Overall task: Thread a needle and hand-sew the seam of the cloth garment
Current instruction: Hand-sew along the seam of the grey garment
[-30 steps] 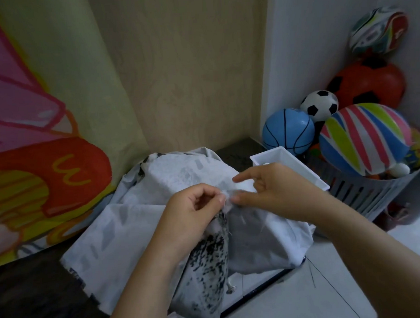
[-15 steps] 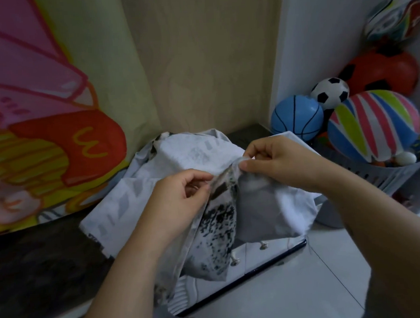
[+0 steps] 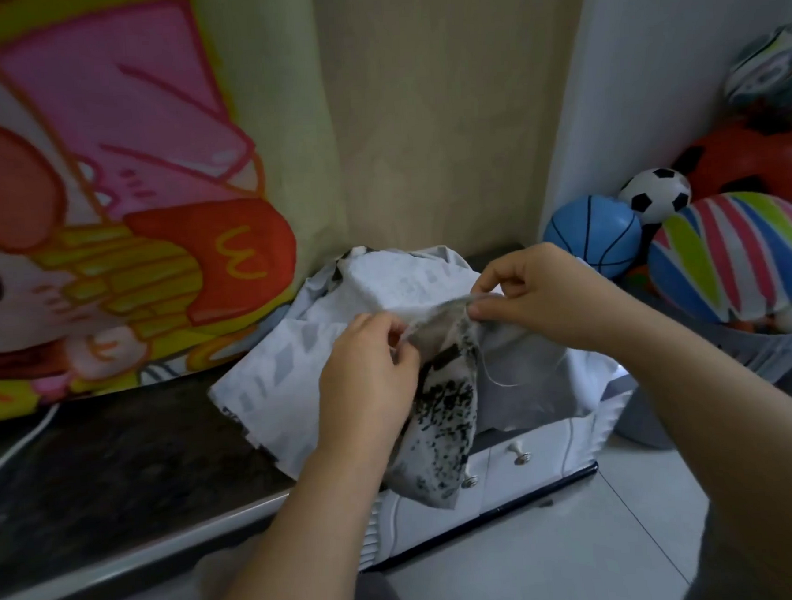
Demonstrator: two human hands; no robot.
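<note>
Garment [image 3: 447, 412] blurry between left hand [image 3: 366, 384], right hand [image 3: 538, 292]

Two arms in shot, and both are bare: the left forearm [image 3: 304, 511] and the right forearm [image 3: 711, 398] show uncovered from the frame's edge to the wrists. The left hand [image 3: 366, 374] and the right hand [image 3: 536, 292] are bare too, with short, rounded fingers. Low in frame, grey cloth [image 3: 387, 598] shows beneath the arms, seemingly the person's clothing. Which garment it is, the blur won't say.
</note>
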